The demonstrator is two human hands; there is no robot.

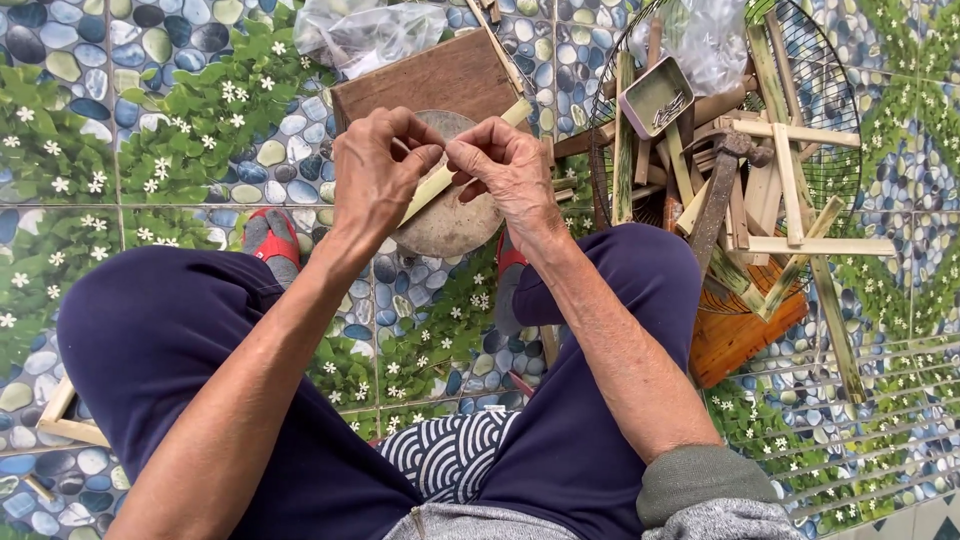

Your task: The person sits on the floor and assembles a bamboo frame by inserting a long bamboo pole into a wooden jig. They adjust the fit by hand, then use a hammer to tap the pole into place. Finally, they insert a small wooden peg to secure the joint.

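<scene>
Fingertips of both hands pinch one pale bamboo strip (440, 180): the left hand (375, 175) grips its lower part, the right hand (505, 170) closes on it just beside, above the knees. Under them sits a round stone block (450, 225) on a wooden board (440, 75). Farther right, a hammer (722, 185) lies among bamboo sticks (790, 185) beside a small tin of nails (655, 98).

Home craft spot: bamboo strips (790, 190), hammer (722, 190)
</scene>
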